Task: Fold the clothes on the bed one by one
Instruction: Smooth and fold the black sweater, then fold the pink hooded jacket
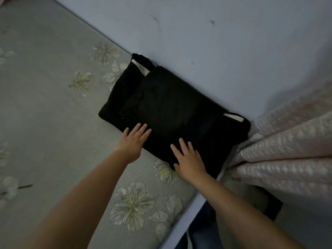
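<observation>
Black cloth lies under both my palms: my left hand (133, 141) rests flat, fingers spread, on the near edge of the stack (170, 108), and my right hand (188, 159) presses flat at its near corner, pinching nothing. I judge this garment folded and only being settled onto the pile. The pile sits at twelve o'clock, tight against the wall (197, 33). A quilt (287, 150) crowds it at three o'clock. No unfolded clothes show, so what remains I cannot tell. Open bed (45, 87) stretches toward nine o'clock.
</observation>
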`<move>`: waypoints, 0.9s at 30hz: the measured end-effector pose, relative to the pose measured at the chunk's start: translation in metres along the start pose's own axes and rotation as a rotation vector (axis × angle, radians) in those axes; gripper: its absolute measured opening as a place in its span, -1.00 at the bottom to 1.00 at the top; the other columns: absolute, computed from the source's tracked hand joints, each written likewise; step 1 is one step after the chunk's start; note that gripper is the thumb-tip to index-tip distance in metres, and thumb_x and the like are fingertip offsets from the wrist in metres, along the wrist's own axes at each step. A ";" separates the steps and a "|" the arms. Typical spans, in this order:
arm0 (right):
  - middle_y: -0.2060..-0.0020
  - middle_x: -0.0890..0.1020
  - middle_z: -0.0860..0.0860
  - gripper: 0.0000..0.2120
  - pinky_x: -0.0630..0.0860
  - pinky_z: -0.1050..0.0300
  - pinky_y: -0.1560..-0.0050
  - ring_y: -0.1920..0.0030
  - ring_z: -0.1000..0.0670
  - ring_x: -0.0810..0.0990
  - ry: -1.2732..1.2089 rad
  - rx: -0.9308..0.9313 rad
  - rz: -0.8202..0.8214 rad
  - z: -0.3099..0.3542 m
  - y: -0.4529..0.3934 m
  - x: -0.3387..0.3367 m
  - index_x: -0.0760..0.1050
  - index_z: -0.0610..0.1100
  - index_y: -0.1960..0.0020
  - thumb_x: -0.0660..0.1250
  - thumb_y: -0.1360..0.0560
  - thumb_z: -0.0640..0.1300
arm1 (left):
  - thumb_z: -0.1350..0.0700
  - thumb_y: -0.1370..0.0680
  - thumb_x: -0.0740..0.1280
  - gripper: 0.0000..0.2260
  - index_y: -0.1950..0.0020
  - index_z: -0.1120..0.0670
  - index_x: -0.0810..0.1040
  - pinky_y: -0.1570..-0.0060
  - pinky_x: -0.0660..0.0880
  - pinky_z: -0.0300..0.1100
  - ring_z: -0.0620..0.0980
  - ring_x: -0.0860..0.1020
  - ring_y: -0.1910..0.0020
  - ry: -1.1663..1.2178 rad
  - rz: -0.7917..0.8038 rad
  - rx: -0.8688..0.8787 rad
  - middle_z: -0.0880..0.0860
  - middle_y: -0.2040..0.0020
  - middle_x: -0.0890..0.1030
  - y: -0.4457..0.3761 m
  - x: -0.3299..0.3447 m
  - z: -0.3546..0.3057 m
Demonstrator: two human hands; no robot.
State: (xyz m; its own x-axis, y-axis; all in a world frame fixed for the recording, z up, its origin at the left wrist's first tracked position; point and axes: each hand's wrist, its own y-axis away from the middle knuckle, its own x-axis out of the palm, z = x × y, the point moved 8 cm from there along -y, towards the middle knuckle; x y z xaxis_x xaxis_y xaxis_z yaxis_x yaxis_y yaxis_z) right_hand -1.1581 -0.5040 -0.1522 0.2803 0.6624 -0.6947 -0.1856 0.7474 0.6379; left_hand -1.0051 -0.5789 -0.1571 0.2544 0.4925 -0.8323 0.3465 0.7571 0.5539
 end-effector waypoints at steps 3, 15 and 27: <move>-0.51 -0.19 -0.07 -0.42 -0.02 -0.11 -0.45 -0.50 -0.17 -0.13 0.061 -0.022 -0.013 -0.003 -0.003 -0.004 -0.13 0.04 -0.51 0.09 -0.59 -0.05 | 0.29 -0.54 0.09 -0.36 -0.51 -0.04 -0.13 -0.44 -0.15 0.02 0.01 -0.21 -0.50 0.056 -0.026 -0.048 0.01 -0.53 -0.17 0.008 0.004 -0.005; -0.49 0.11 -0.02 -0.54 -0.05 -0.10 -0.46 -0.50 -0.10 -0.05 0.341 -0.535 -0.197 0.140 0.038 -0.052 0.17 -0.09 -0.46 0.11 -0.58 -0.06 | 0.09 -0.64 0.01 -0.60 -0.49 0.03 0.09 -0.44 -0.07 0.05 0.05 -0.08 -0.51 0.482 -0.361 -0.762 0.07 -0.53 0.01 0.197 -0.014 0.035; -0.52 -0.05 -0.07 -0.36 -0.19 -0.11 -0.45 -0.51 -0.10 -0.16 0.457 -1.183 -0.077 0.365 0.201 0.109 -0.01 -0.08 -0.51 0.13 -0.55 0.13 | 0.01 -0.61 0.08 -0.58 -0.47 0.04 0.18 -0.39 -0.01 0.04 0.01 0.07 -0.49 0.547 -0.386 -1.387 0.05 -0.50 0.15 0.501 0.113 0.046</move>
State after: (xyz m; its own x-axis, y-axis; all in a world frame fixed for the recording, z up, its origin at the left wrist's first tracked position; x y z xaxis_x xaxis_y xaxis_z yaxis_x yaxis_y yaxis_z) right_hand -0.8209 -0.3000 0.0217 0.0228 0.3959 -0.9180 -0.9738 0.2166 0.0692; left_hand -0.7611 -0.1637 0.0269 -0.1092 0.0366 -0.9933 -0.8527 0.5101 0.1125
